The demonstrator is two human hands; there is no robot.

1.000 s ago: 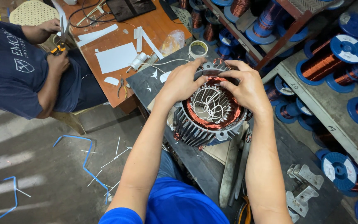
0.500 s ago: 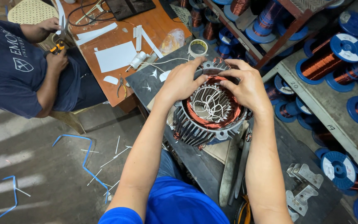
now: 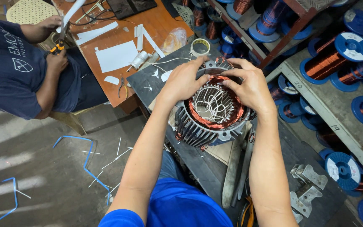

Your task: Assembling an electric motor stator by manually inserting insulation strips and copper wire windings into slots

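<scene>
As before, hands (image 3: 185, 82) on stator (image 3: 213, 113).

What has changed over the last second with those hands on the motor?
Very little. Both the left hand and the right hand stay pressed on the copper windings at the top of the finned motor stator, fingers barely shifting. The stator has not moved, and the seated co-worker keeps working at the wooden table.

One motor stator (image 3: 213, 115). Two hands on it: left hand (image 3: 184, 82), right hand (image 3: 251, 86). One tape roll (image 3: 200, 47). One pair of pliers (image 3: 123, 87). One co-worker (image 3: 17, 71).
</scene>
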